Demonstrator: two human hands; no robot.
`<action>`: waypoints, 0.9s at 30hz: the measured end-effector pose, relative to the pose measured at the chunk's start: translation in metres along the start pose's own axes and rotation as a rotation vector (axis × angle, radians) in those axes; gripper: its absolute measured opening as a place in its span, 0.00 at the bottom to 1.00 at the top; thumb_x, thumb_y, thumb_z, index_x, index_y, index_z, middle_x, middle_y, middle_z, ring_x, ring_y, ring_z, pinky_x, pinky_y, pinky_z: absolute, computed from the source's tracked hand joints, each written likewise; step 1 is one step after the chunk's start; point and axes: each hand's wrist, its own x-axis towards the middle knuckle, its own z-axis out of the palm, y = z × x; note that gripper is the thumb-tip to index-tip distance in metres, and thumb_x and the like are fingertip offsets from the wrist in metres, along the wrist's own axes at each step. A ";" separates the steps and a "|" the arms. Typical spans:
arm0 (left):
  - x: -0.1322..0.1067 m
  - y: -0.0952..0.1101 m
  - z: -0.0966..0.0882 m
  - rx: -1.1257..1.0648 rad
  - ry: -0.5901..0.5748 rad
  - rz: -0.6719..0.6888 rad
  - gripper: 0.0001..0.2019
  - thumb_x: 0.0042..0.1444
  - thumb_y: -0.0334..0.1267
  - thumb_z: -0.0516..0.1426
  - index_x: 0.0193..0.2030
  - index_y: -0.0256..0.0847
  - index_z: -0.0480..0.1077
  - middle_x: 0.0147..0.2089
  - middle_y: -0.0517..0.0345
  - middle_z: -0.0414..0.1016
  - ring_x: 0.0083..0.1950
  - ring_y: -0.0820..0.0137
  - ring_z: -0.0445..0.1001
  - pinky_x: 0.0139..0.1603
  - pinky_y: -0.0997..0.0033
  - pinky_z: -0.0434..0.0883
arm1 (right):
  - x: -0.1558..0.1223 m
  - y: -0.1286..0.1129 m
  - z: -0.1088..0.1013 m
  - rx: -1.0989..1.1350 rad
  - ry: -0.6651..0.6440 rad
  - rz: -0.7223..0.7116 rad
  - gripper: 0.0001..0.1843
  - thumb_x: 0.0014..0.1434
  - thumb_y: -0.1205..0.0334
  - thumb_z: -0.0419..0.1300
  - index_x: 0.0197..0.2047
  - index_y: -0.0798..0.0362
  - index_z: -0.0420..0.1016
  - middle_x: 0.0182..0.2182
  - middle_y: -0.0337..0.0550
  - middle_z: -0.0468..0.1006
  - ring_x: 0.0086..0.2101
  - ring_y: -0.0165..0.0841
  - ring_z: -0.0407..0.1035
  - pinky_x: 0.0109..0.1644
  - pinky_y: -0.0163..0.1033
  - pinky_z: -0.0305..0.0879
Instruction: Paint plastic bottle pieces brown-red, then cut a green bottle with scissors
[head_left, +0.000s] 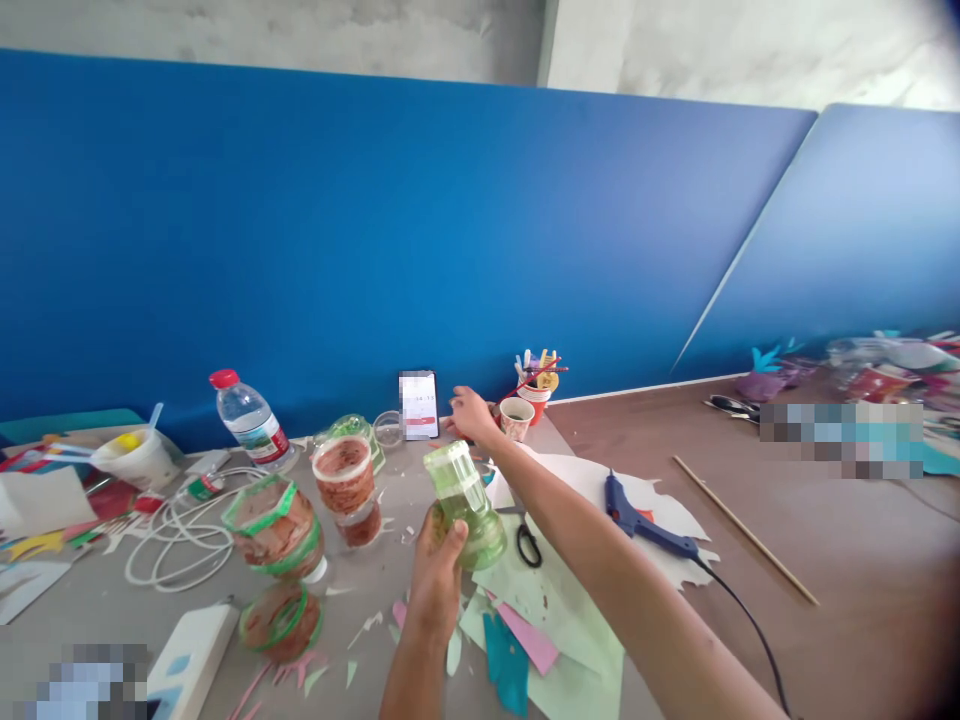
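My left hand (436, 562) is closed around a green see-through plastic vessel (480, 535), tilted, with a narrower clear upper part and a wider base. Stretched across to the back of the table, my right hand (472, 412) is beside a phone (420, 405) propped against the blue partition. Its fingers are bent downward near something reddish, and what they pinch is hidden. Just right of that hand stand a patterned paper cup (517, 420) and a red-and-white cup (537, 398) holding brushes and sticks. Black-handled scissors (529, 547) lie behind the green vessel on pale green paper (574, 640).
A blue glue gun (645, 525) with a black cord rests on white paper at the right, near a wooden stick (746, 530). Leftward are brown-coated cups (343, 475), a green-rimmed brown vessel (277, 525), a water bottle (251, 420), white cable (169, 540) and a power strip (196, 650).
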 end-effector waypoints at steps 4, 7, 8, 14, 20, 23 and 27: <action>0.004 0.000 0.002 -0.008 0.031 0.017 0.24 0.45 0.46 0.70 0.48 0.42 0.73 0.45 0.50 0.80 0.50 0.56 0.78 0.52 0.56 0.72 | -0.070 0.022 -0.038 -0.047 -0.037 -0.043 0.16 0.67 0.67 0.48 0.46 0.55 0.77 0.36 0.44 0.81 0.31 0.33 0.74 0.40 0.39 0.71; 0.006 0.000 0.002 -0.001 0.043 0.026 0.23 0.44 0.46 0.70 0.45 0.40 0.73 0.42 0.51 0.81 0.48 0.57 0.79 0.51 0.57 0.73 | -0.131 0.045 -0.049 -0.210 -0.059 -0.089 0.13 0.63 0.66 0.53 0.42 0.54 0.80 0.40 0.47 0.82 0.41 0.39 0.75 0.47 0.41 0.67; 0.007 0.000 0.002 0.006 0.047 0.027 0.23 0.43 0.46 0.71 0.44 0.40 0.72 0.40 0.52 0.81 0.46 0.57 0.79 0.50 0.58 0.73 | -0.147 0.052 -0.049 -0.319 -0.047 -0.066 0.13 0.62 0.65 0.55 0.46 0.54 0.79 0.43 0.50 0.81 0.44 0.41 0.74 0.49 0.42 0.66; 0.012 0.000 -0.009 0.043 0.112 0.033 0.20 0.45 0.48 0.69 0.41 0.41 0.71 0.37 0.60 0.81 0.39 0.66 0.80 0.47 0.66 0.72 | -0.181 0.077 -0.035 -0.669 0.022 0.022 0.25 0.61 0.57 0.59 0.60 0.56 0.68 0.52 0.58 0.74 0.52 0.48 0.66 0.54 0.46 0.59; 0.016 -0.002 -0.013 0.026 0.089 0.027 0.21 0.44 0.50 0.69 0.40 0.40 0.72 0.40 0.57 0.81 0.41 0.67 0.79 0.44 0.70 0.72 | -0.176 0.093 -0.036 -0.686 -0.046 0.046 0.32 0.57 0.51 0.62 0.62 0.54 0.66 0.54 0.56 0.72 0.55 0.48 0.62 0.57 0.47 0.55; 0.015 -0.004 -0.012 0.024 0.086 0.019 0.21 0.44 0.49 0.69 0.39 0.40 0.72 0.39 0.57 0.80 0.41 0.66 0.79 0.44 0.69 0.72 | -0.180 0.097 -0.039 -0.696 -0.037 0.049 0.32 0.56 0.52 0.63 0.61 0.54 0.67 0.55 0.56 0.71 0.54 0.48 0.62 0.57 0.47 0.55; 0.012 -0.008 -0.010 0.041 0.087 -0.007 0.21 0.43 0.49 0.70 0.39 0.39 0.73 0.38 0.55 0.81 0.42 0.62 0.79 0.47 0.64 0.72 | -0.185 0.100 -0.042 -0.716 -0.017 0.010 0.32 0.54 0.51 0.64 0.59 0.54 0.70 0.51 0.56 0.73 0.53 0.49 0.62 0.57 0.48 0.54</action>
